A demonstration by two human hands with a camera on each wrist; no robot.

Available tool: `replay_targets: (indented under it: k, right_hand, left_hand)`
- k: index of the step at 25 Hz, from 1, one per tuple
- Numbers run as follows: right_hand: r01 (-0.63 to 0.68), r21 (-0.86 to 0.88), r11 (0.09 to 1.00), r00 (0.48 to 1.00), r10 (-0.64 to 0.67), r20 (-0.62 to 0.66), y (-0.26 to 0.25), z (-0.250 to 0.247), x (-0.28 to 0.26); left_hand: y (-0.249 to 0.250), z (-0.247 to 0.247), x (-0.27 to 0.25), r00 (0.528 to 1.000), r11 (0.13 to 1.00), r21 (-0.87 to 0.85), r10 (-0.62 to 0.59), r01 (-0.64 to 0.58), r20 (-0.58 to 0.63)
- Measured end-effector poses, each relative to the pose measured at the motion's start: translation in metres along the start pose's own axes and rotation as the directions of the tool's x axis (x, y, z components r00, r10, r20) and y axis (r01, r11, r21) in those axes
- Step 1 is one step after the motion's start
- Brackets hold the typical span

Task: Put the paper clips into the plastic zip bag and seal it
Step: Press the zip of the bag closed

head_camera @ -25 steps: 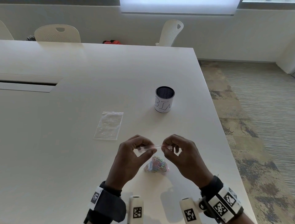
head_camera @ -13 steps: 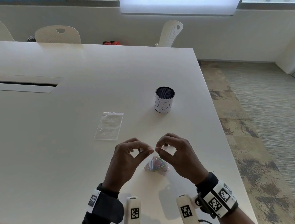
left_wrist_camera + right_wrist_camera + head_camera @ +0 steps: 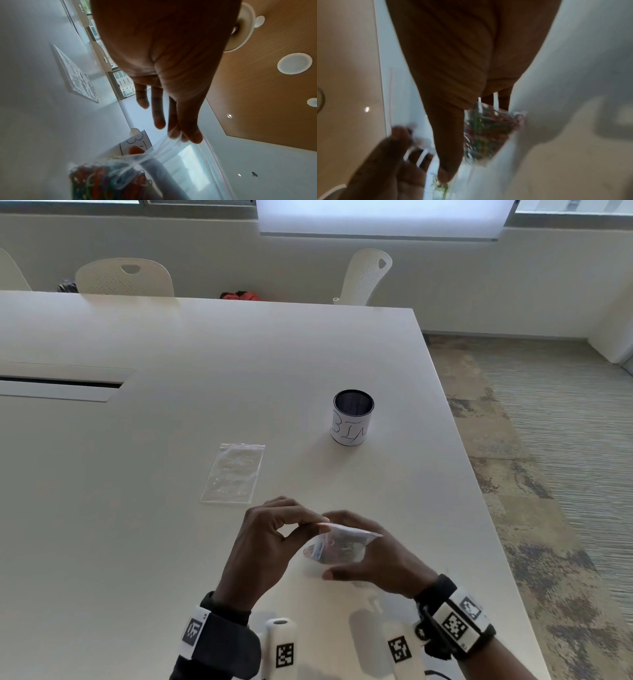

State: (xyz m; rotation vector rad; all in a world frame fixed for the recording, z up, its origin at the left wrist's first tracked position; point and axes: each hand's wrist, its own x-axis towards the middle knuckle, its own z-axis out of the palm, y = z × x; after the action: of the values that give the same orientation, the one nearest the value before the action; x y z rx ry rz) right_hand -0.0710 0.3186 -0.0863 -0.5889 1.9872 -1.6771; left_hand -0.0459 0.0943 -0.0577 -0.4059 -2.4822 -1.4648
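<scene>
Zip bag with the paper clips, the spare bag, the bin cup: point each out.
zip bag (image 3: 346,534), head view, on its top strip.
spare bag (image 3: 234,474), head view, on its flat middle.
bin cup (image 3: 349,429), head view, on its labelled side.

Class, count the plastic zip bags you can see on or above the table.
2. One zip bag, holding paper clips, is held in the hands near the table's front edge; an empty zip bag lies flat, farther left.

The right wrist view is motion-blurred, so the right hand (image 3: 453,81) and the paper clips (image 3: 488,128) show only as smears, and its grip cannot be judged. In the head view the zip bag (image 3: 342,546) hides that hand's fingers. The tabletop (image 3: 205,371) is cut off at the left edge.
</scene>
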Motion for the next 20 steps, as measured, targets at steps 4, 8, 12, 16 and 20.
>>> replay_targets:
  k: [4, 8, 12, 16, 20]
  right_hand:
    - [0.063, -0.003, 0.998, 0.996, -0.064, -0.058, 0.004, 0.019, 0.006]
    - [-0.051, 0.196, 0.979, 0.995, 0.066, -0.074, -0.001, 0.024, 0.007]
    - [-0.165, 0.273, 0.948, 0.971, 0.205, -0.124, -0.009, 0.019, 0.018]
    - [-0.272, 0.261, 0.926, 0.936, 0.318, -0.151, -0.018, 0.003, 0.047]
    - [-0.329, 0.279, 0.902, 0.885, 0.398, -0.243, -0.028, -0.001, 0.088]
  left_hand:
    - [0.005, -0.007, 0.009, 0.998, 0.999, 0.034, 0.013, -0.011, -0.054]
    - [-0.001, -0.012, 0.014, 0.979, 0.994, -0.014, -0.107, 0.106, -0.174]
    - [-0.012, -0.015, 0.013, 0.917, 0.965, -0.100, -0.263, 0.244, -0.301]
    - [-0.025, -0.025, 0.007, 0.854, 0.934, -0.164, -0.356, 0.317, -0.379]
    - [-0.033, -0.030, -0.004, 0.838, 0.906, -0.159, -0.423, 0.392, -0.346]
